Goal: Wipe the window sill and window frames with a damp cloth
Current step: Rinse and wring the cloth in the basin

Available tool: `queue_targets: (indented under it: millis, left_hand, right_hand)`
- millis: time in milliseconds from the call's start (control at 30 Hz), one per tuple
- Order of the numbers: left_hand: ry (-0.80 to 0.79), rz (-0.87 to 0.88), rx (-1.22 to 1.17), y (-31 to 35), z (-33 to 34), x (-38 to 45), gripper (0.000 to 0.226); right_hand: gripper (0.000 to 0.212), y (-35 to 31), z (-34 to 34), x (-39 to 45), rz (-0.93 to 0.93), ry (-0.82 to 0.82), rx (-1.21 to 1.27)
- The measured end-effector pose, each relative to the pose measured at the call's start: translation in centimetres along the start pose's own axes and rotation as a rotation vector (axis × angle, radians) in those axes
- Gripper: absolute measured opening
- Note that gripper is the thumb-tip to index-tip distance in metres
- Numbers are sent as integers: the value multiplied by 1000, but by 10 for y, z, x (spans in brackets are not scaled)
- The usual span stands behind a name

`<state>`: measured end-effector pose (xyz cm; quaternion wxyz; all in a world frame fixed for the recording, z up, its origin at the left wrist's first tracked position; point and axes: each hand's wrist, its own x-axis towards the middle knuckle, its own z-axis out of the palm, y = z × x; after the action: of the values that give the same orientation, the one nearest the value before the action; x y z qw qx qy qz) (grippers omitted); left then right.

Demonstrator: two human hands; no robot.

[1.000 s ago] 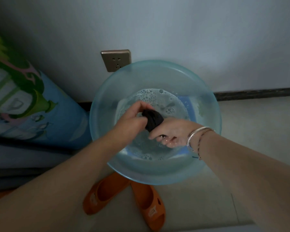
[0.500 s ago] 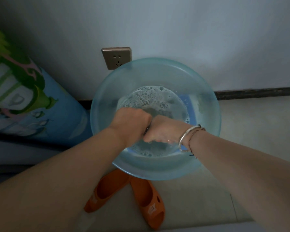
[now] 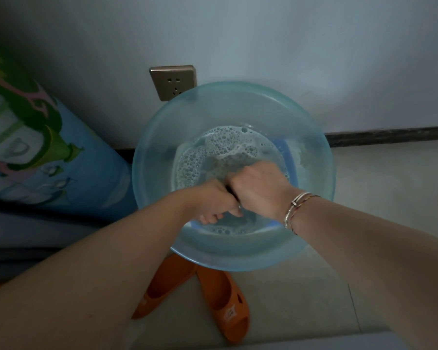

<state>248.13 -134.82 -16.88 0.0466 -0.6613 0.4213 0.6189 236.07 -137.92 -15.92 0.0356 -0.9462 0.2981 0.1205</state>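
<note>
A translucent blue basin [image 3: 159,137] holds soapy water with bubbles. Over its middle my left hand [image 3: 213,200] and my right hand [image 3: 257,189] grip a dark cloth [image 3: 231,192] between them, fists pressed together. Only a thin dark sliver of the cloth shows between the two hands; the rest is hidden inside my fists. My right wrist carries bracelets.
The basin stands on a pale tiled floor by a white wall with a socket [image 3: 173,82]. Two orange slippers [image 3: 223,301] lie just below the basin. A rolled blue patterned mat [image 3: 36,152] lies at the left. A dark skirting [image 3: 390,135] runs along the wall.
My hands closed together round the cloth, which was plainly visible a second ago. Since then my right hand has turned over the left and shifted right, as in wringing.
</note>
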Motion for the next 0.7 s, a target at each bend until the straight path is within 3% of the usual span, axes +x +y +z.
queue_targets:
  millis: [100,167,367,433,567,633,700]
  left_hand:
    - [-91,-7,-104,2,-2,-4,46]
    - [-154,3,-123,4,-4,-6,48]
    - [-322,-38,-240,2,3,-9,45]
    - [-239,-51,-192,4,4,-5,37]
    - [85,-30,-169,8,5,6,18]
    - [252,35,-154,6,5,8,17]
    - [423,165,7,3,5,6,14]
  right_hand:
    - [9,9,8,1,-48,108,-30]
    - [29,15,10,1,-71,188,0]
    - [36,25,18,1,-203,211,13]
    - [33,26,21,2,-176,194,23]
    - [22,18,25,7,-2,207,84]
    - [18,13,19,8,86,189,80]
    - [23,10,18,6,196,174,200]
